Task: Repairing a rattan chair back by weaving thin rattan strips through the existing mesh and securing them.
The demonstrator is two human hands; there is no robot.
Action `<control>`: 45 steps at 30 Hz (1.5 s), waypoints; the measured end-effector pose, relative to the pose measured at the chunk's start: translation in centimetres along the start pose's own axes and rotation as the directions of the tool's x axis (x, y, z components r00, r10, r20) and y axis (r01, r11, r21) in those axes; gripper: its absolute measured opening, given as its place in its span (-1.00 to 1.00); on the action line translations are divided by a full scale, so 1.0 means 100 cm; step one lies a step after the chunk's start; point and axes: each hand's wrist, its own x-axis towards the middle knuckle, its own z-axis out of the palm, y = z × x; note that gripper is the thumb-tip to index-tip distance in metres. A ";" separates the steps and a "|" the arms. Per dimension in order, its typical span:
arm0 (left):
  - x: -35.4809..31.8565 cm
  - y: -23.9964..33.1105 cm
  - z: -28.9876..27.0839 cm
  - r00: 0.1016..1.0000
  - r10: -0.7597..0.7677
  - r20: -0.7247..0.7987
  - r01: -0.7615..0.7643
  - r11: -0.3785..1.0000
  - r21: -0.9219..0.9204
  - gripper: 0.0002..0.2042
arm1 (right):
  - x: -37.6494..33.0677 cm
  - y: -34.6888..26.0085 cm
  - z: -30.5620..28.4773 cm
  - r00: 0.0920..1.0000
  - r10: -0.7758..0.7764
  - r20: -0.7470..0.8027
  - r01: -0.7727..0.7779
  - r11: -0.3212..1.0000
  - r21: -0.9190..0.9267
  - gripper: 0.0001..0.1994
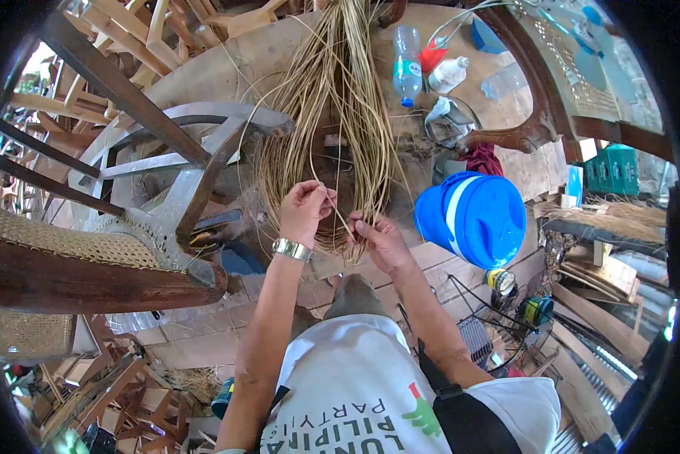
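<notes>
A large bundle of long tan rattan strands (332,83) hangs down in front of me and curves round at its lower end. At that looped end my left hand (306,212), with a metal watch on its wrist, is closed with thumb and fingers pinching a thin strand. Beside it, slightly lower, my right hand (380,238) pinches the same pale strand (343,218), which slants between both hands. Other strands pass behind my fingers, and some of their ends are hidden there.
To the left stands a wooden chair with a woven cane seat (60,234). A blue lidded bucket (472,216) is at my right. Beyond it are a clear plastic bottle (408,68), a white bottle (449,74) and a carved chair leg (518,135). Wooden planks (597,321) lie far right.
</notes>
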 end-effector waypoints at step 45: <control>-0.032 -0.007 0.026 0.842 0.507 0.183 -0.420 0.404 0.813 -0.58 | -0.006 0.007 -0.003 0.998 -0.007 -0.056 0.006 1.000 -0.015 -0.78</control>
